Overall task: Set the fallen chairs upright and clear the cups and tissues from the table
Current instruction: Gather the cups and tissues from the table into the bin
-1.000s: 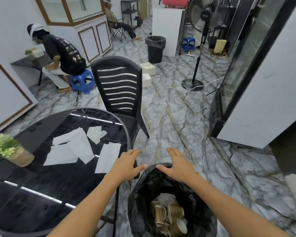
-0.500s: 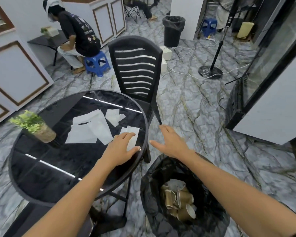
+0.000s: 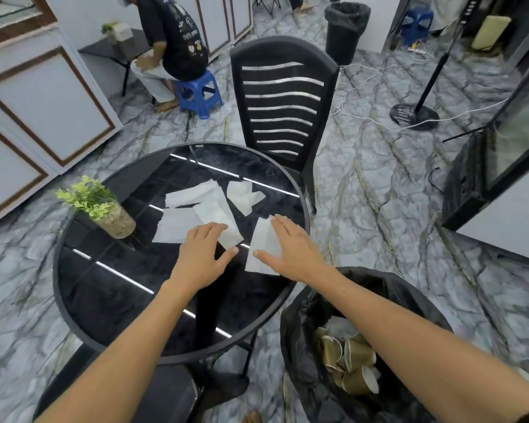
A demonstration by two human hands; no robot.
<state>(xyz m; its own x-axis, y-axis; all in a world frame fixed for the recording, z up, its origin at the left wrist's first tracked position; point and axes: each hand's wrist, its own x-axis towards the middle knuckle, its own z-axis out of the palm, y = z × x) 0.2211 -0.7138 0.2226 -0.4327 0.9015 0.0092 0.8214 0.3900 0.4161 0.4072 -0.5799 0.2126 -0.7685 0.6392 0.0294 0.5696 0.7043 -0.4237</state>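
Both hands moved off the bin bag (image 3: 300, 319) onto the tabletop (image 3: 104, 288) w/in ~1 s: left hand (image 3: 202, 254) and right hand (image 3: 290, 251) spread flat over tissues (image 3: 193, 209), nothing pinched yet; cups (image 3: 348, 361) already binned, chair (image 3: 283, 105) upright, so tissues were next.

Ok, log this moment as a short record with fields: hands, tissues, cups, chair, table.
left hand: open, fingertips on the overlapping tissues
right hand: open, flat on the nearest tissue
cups: in the black bin bag, none on the table
chair: upright behind the table
table: round, dark glass, also holds a potted plant
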